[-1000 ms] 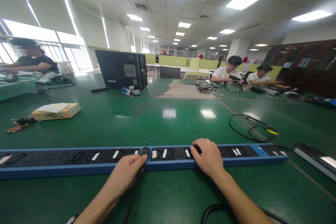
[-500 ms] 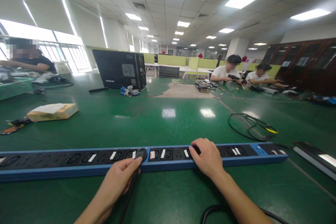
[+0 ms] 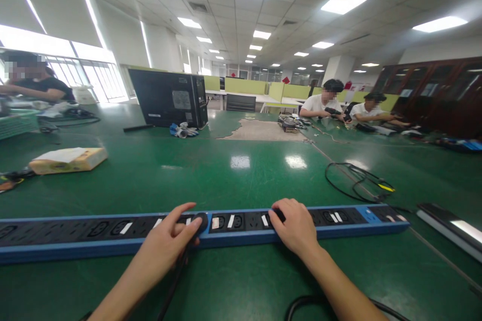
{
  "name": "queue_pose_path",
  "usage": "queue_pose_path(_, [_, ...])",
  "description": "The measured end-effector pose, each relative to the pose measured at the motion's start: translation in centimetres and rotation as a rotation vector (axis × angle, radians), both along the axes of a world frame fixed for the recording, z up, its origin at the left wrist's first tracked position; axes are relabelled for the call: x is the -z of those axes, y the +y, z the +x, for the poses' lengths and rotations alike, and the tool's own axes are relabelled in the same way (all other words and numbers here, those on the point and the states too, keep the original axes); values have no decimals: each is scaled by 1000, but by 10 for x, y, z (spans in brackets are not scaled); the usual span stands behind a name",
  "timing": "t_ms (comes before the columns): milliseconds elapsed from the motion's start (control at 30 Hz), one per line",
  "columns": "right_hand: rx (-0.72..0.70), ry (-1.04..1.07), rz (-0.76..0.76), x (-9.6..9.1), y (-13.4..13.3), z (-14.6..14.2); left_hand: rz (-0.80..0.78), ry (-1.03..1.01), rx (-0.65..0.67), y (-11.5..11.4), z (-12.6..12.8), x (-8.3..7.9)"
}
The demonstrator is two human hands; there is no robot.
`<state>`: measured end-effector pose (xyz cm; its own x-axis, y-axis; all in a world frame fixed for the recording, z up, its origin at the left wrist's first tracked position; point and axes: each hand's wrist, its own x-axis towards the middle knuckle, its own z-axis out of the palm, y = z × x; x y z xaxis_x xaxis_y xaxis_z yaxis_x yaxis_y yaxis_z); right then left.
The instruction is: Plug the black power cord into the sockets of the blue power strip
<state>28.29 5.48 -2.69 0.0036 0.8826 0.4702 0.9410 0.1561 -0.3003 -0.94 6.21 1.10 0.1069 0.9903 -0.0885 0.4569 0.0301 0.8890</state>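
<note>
A long blue power strip (image 3: pixel 75 233) with black sockets lies across the green table in front of me. My left hand (image 3: pixel 165 243) pinches a black plug (image 3: pixel 201 221) seated on the strip near its middle, the forefinger stretched over the sockets; the plug's black cable (image 3: pixel 171 286) runs back toward me. My right hand (image 3: pixel 295 228) rests curled on the strip a little to the right, its fingertips pressing down on the sockets there and hiding them.
A second strip (image 3: pixel 450 228) lies at the right edge. A coiled black cable (image 3: pixel 356 180) sits beyond the strip. A yellow box (image 3: pixel 68 159) is at the left, a black computer case (image 3: pixel 167 99) farther back. Other people sit at the far left and far right.
My left hand has moved up over the plug, with the forefinger now extended across the strip. The view has shifted slightly; my right hand has stayed put.
</note>
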Motion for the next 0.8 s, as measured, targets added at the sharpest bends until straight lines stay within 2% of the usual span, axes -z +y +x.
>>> queue_pose_path(167, [3, -2, -3, -1, 1, 0, -80, -139, 107, -5, 10, 2])
queue_pose_path(300, [0, -10, -3, -2, 0, -1, -122, -320, 87, -10, 14, 3])
queue_pose_path(500, [-5, 8, 2, -2, -1, -2, 50, -547, -69, -14, 6, -26])
queue_pose_path(567, [-6, 16, 3, -2, 0, -1, 91, -582, -84, -17, 5, -30])
queue_pose_path(700, [-40, 103, 67, -4, -1, 0, 70, -424, 2, -30, 20, -15])
queue_pose_path(800, [-114, 291, 188, -8, -10, -8, 43, -352, 172, -40, 38, 3])
